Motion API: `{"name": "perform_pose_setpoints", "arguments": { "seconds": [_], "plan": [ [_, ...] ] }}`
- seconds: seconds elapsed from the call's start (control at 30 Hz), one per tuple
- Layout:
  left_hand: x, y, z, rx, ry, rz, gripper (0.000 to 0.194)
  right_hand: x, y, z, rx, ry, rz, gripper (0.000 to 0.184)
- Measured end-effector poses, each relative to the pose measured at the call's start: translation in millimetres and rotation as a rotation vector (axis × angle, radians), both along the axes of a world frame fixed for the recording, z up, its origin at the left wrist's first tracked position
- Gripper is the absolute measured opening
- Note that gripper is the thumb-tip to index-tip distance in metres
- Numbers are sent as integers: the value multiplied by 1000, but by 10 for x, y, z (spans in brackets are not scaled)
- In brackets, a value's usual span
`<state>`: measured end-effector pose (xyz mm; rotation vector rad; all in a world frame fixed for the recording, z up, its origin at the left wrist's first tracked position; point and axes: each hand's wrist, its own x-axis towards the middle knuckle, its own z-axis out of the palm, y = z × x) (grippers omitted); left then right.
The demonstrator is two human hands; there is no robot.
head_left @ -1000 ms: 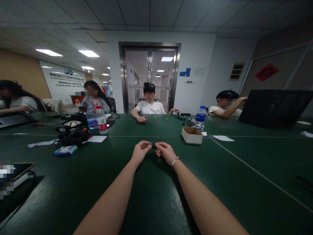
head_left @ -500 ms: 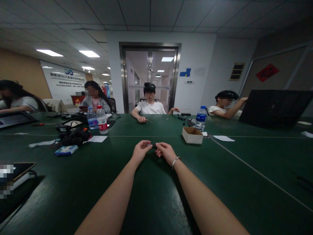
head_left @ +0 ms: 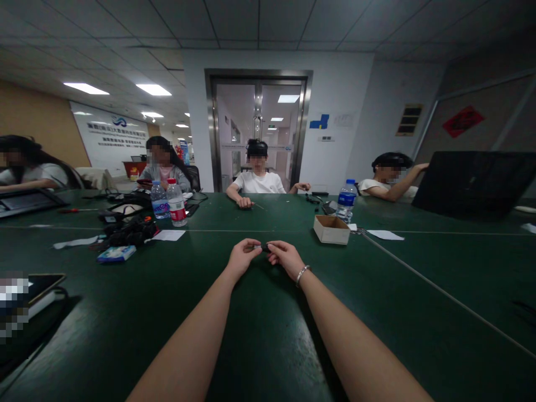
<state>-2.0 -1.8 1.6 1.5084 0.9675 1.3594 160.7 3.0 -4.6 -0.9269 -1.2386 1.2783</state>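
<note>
Small dark part (head_left: 264, 247): pinched between your left hand (head_left: 242, 258) and right hand (head_left: 285, 258), fingertips meeting just above the green table (head_left: 259, 335). You appear to be mid-manipulation, perhaps joining or separating it; any next move calls for a steady two-handed grip. Beyond: cardboard box (head_left: 332, 229), water bottle (head_left: 345, 201), seated person (head_left: 256, 181).

Dim room, bright ceiling panels (head_left: 86, 87) upper left, wide-angle bending at edges, soft focus

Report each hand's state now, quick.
Left hand: fingers pinched on one end of a small dark object.
Right hand: fingers pinched on its other end.
</note>
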Motion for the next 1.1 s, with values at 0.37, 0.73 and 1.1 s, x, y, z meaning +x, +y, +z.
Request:
{"name": "perform_pose_setpoints", "arguments": {
  "seconds": [0.37, 0.73, 1.1],
  "plan": [
    [0, 0, 6, -26, -48, -68, 32, 12, 28, -26, -6, -29, -9, 28],
    [13, 32, -28, -222, -112, -49, 43, -18, 7, -14, -31, 13, -13, 24],
    [5, 33, -33, -163, -51, -47, 35, -9, 14, -27, -20, -30, -28, 21]
  ]
}}
